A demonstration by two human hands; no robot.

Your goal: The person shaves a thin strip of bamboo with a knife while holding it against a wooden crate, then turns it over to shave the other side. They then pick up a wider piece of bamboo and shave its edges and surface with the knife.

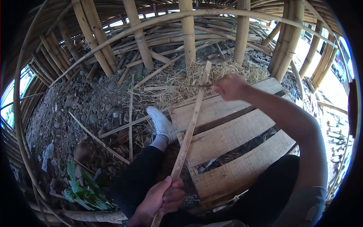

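My left hand (159, 202) is closed round the lower end of a long split bamboo strip (191, 130), which slants up and away from me. Near the strip's far end, my right hand (231, 87) is closed in a fist on a knife. Its thin dark blade (202, 86) points left and lies across the strip; the handle is hidden in my fingers. Beneath my right forearm is a low slatted wooden platform (230, 140) with gaps between its boards. Pale shavings (223, 73) are heaped beyond the strip's tip.
My foot in a white shoe (160, 123) rests left of the platform. Loose bamboo strips (100, 138) lie on rubble ground (87, 102). Bamboo posts (188, 36) and a curved bamboo rail (159, 18) stand ahead. Green leaves (87, 187) lie at lower left.
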